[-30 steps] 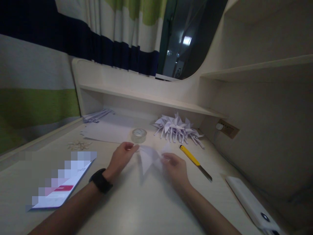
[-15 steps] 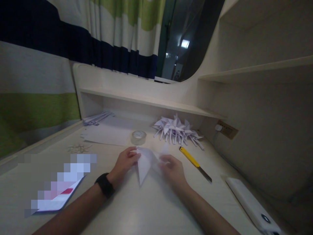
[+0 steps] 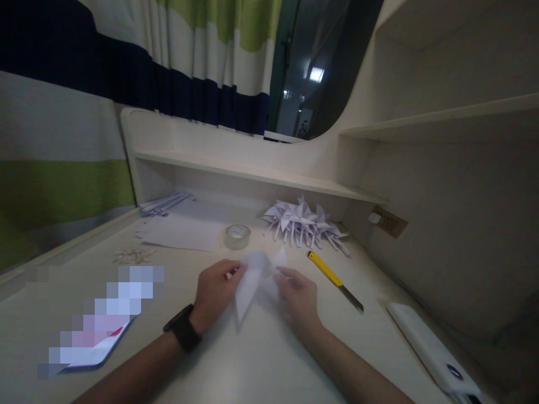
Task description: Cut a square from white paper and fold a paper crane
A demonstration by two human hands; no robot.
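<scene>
While the yellow knife (image 3: 334, 279) lies nearby, both hands, left (image 3: 217, 292) and right (image 3: 298, 297), pinch 1 folded white paper (image 3: 255, 276) above the surface (image 3: 261, 359).

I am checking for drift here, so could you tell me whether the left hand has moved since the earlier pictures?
Yes. The left hand, gripping the folded paper, has drawn back toward the person, farther from the tape roll.

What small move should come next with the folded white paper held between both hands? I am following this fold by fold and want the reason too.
Probably lay the folded white paper flat on the desk and press its crease. The left hand and the right hand each pinch one side, and its pointed tip hangs just above the surface, so the fold looks unset. How sharp the crease is cannot be told through the blur.
</scene>
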